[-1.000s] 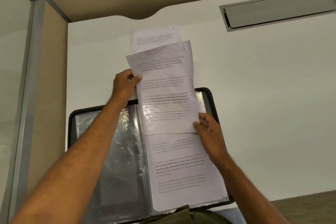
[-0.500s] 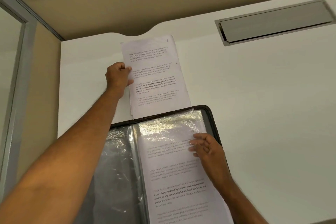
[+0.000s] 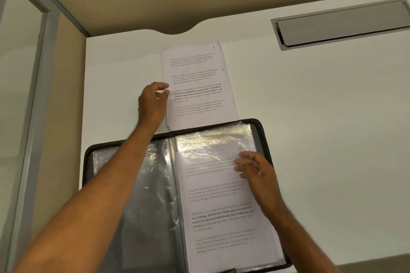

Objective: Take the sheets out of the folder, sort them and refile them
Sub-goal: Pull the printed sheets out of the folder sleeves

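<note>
Head view: the folder (image 3: 133, 195) lies open on the white desk (image 3: 321, 139), filling the lower middle of the frame, its dark zip edge running round clear plastic sleeves. The sleeve on the left side of the folder looks bare and glossy; the one on the right holds a printed sheet (image 3: 221, 213) with several blocks of text, one in bold.

Just above the folder, in the upper middle of the frame, a small stack of loose sheets (image 3: 199, 86) lies flat on the desk, its bottom edge touching or slipping just under the folder's top rim. The left hand (image 3: 153, 102) is at the stack's left edge, fingers curled and pinching the paper's margin. The right hand (image 3: 255, 168) rests on the upper right part of the filled sleeve, fingers fairly straight and spread, pressing lightly on the plastic.

At the upper right of the frame a grey cable hatch (image 3: 341, 24) is set into the desk. A glass partition (image 3: 22, 95) stands along the left.
</note>
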Demonstrator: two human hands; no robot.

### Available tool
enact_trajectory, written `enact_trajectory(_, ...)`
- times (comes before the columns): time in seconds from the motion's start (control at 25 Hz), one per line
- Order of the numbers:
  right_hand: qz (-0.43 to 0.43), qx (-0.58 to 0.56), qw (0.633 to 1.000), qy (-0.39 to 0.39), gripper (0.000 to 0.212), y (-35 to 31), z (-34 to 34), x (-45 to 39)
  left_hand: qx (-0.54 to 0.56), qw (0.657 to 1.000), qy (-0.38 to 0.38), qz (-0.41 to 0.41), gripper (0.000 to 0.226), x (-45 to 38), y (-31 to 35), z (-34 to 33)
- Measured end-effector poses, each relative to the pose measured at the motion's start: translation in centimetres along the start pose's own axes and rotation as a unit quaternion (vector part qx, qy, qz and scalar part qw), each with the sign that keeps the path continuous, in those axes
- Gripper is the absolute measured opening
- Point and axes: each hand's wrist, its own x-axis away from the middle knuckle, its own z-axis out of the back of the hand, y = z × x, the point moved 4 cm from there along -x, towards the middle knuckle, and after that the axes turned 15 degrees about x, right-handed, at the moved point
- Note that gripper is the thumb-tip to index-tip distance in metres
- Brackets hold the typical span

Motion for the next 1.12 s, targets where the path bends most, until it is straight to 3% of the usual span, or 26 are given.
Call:
enact_trajectory(0.16,-0.011,0.017,1.000,-0.004,0.016,-0.4,0.4,1.2,-0.060,0.996,-0.048,-0.046,0.015,7.4,-0.8,1.9)
enact_trajectory(0.28,-0.008,0.045,0.999,-0.018,0.017,-0.5,0.5,2.1,-0.151,0.985,-0.042,-0.068,0.015,12.2,-2.2,3.3)
enact_trajectory(0.56,-0.024,0.103,0.992,-0.074,0.016,-0.4,0.5,4.9,-0.178,0.977,-0.114,-0.017,0.024,19.4,-4.6,3.6)
enact_trajectory(0.92,-0.040,0.071,0.983,-0.164,0.035,-3.9,-1.0,7.6,0.000,0.971,-0.206,0.121,0.035,21.8,-4.3,4.7)
enact_trajectory(1.12,0.030,0.052,0.964,-0.260,0.043,-6.8,-4.9,9.6,0.164,0.929,-0.228,0.242,0.043,22.9,-3.4,6.5)
